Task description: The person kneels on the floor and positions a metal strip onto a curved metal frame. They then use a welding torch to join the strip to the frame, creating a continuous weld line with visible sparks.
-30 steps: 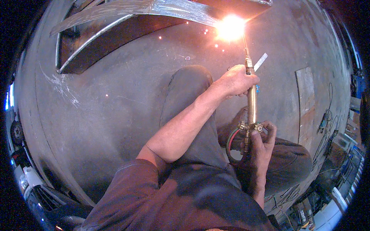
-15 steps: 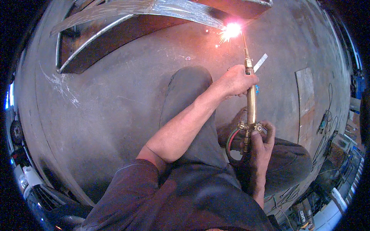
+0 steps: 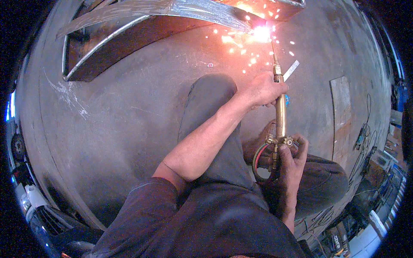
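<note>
A brass gas torch (image 3: pixel 280 114) points away from me, its tip in a white-pink glare at the right end of a curved metal strip (image 3: pixel 202 16). My left hand (image 3: pixel 263 89) is closed round the upper part of the torch body. At the valve end, my right hand (image 3: pixel 293 161) grips the torch, thumb and fingers by the brass knobs. Green and red hoses (image 3: pixel 257 160) loop from the rear of the torch. The strip lies against a curved rusty steel frame (image 3: pixel 112 47). The glare hides the exact spot the tip meets.
Sparks scatter over the grey floor (image 3: pixel 129 112) below the strip. A flat light metal piece (image 3: pixel 291 70) lies beside the torch. Further right are a long flat plank or plate (image 3: pixel 341 112) and thin cables (image 3: pixel 365 131). My bent knee (image 3: pixel 213 86) stands close to my left forearm.
The sparks have spread wider and the glare has shifted slightly right. An orange glow shows above the strip's right end. Both hands keep almost the same place on the torch.
</note>
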A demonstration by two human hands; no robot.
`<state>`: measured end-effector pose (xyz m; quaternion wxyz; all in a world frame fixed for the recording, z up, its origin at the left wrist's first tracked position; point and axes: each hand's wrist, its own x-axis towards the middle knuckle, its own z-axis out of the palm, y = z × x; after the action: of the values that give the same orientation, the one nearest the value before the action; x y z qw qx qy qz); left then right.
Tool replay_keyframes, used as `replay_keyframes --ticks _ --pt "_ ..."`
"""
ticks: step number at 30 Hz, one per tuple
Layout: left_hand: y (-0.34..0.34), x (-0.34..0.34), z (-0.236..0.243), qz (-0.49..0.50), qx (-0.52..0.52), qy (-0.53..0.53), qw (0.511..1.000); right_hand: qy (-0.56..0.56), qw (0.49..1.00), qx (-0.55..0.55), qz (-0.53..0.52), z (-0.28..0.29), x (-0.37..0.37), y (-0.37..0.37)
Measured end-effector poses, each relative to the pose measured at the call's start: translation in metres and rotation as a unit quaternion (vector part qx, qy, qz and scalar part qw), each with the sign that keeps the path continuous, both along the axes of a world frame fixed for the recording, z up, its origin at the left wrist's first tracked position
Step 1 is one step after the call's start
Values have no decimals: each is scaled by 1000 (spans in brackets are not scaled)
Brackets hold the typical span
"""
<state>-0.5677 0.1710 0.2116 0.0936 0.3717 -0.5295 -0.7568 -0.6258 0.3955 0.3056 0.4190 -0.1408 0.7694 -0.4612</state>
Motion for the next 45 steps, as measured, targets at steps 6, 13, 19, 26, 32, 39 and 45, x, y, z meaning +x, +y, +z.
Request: replay_keyframes --ticks 6,13,19,26,32,39,45 --pt "-1 2 5 -4 -2 3 1000 32 999 6 8 -8 -4 5" --pt "0 3 9 1 7 8 1000 67 998 0 17 -12 -1 5" --pt "0 4 9 1 17 14 1000 77 997 -4 30 -14 -3 6" --pt "1 3 6 11 15 23 1000 69 997 1 23 -11 -1 4" --pt "1 4 7 8 8 17 1000 35 999 14 7 -4 -1 1" --pt "2 5 7 17 1 21 1000 28 1000 8 5 -5 -2 2" --pt "1 0 1 8 3 20 1000 29 1000 5 4 1 1 -2"
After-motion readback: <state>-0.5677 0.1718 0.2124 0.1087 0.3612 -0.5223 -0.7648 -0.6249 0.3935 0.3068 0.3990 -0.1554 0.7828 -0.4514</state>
